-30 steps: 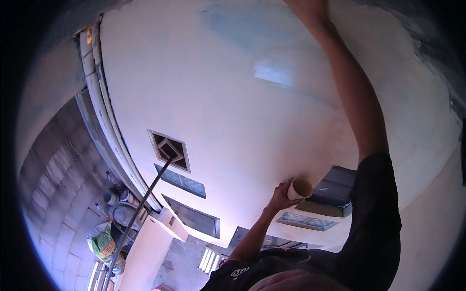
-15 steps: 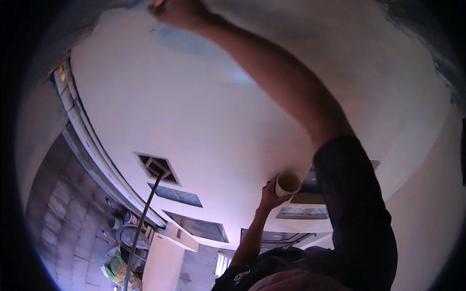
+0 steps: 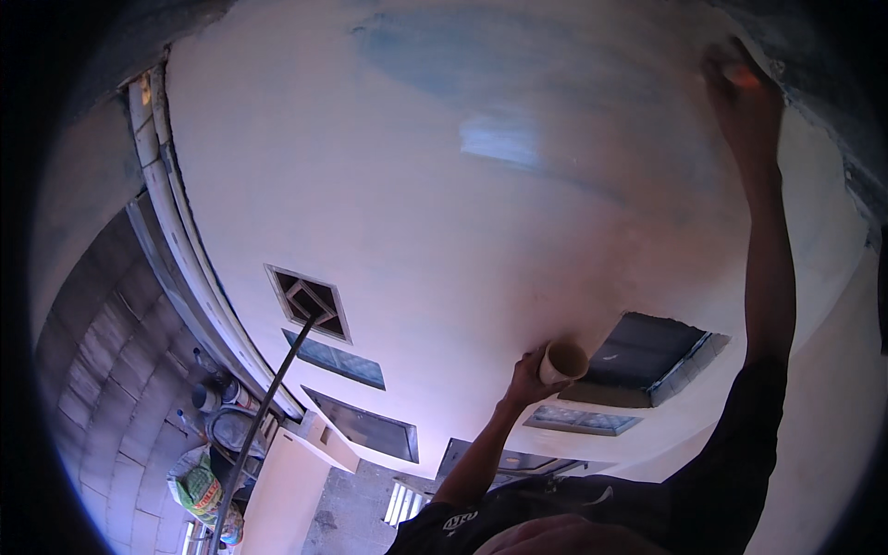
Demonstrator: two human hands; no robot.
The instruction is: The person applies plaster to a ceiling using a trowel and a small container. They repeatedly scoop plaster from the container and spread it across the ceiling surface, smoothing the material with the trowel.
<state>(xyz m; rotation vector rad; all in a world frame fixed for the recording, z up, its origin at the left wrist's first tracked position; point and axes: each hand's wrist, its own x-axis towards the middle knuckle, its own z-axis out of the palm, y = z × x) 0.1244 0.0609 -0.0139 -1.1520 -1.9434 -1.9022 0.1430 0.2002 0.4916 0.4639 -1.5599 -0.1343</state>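
Note:
My left hand (image 3: pixel 525 379) is closed around a pale, open-topped cup (image 3: pixel 563 363) in front of the plastered wall (image 3: pixel 388 231). The cup's inside looks beige; I cannot make out its contents. Raised at the upper right, my right hand (image 3: pixel 747 97) is near the wall's rough far edge. Its fingers are curled round something small with an orange patch, blurred and mostly hidden. Bluish streaks (image 3: pixel 416 60) and a shiny patch (image 3: pixel 499 139) mark the pale wall between the two hands.
A long dark pole (image 3: pixel 264 407) slants up to a square framed opening (image 3: pixel 310 303). A dark window recess (image 3: pixel 638 356) lies beside the cup. Pipes (image 3: pixel 171 203) run along the left edge. Several buckets (image 3: pixel 205 398) and a green-and-white sack (image 3: pixel 194 486) stand at lower left.
My right hand has swept from the upper left across to the upper right, uncovering the bluish streaks and the window recess. My left hand still holds the cup, slightly further right in view.

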